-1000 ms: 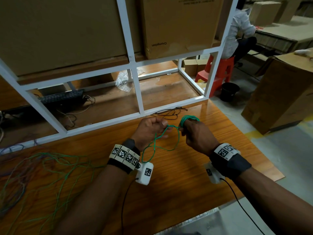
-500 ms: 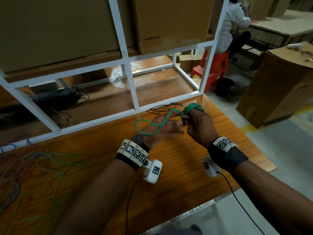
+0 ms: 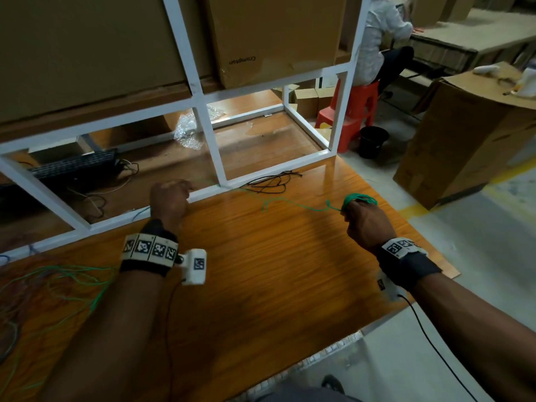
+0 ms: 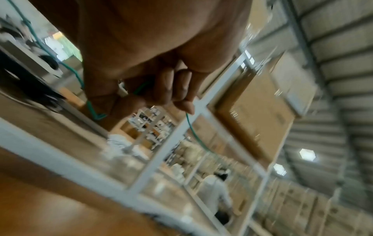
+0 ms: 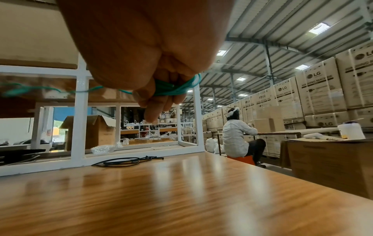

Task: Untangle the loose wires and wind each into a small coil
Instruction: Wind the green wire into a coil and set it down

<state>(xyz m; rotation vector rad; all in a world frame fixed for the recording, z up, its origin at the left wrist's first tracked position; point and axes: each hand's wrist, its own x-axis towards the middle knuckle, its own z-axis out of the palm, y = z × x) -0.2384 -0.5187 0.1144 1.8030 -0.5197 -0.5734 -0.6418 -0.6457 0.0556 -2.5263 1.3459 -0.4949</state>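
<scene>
A green wire (image 3: 290,202) stretches in the air above the wooden table (image 3: 275,271) between my two hands. My right hand (image 3: 362,216) grips a small green coil (image 3: 358,198) wound round its fingers (image 5: 161,89), at the right. My left hand (image 3: 169,198) is at the left by the white frame, fingers curled round the wire's free end (image 4: 139,91), which trails out past the fingertips (image 4: 195,135). A kink or small knot (image 3: 327,205) shows on the strand near the right hand.
A white metal frame (image 3: 214,158) holding cardboard boxes stands along the table's far side. A black wire bundle (image 3: 272,181) lies by its foot. A tangle of green and other wires (image 3: 52,285) lies at the left. The table edge drops off at the right, where a person sits.
My hands were close together at the table's middle; they have pulled far apart, the left going left, the right going right, and the loose green loop has drawn out into a nearly straight strand.
</scene>
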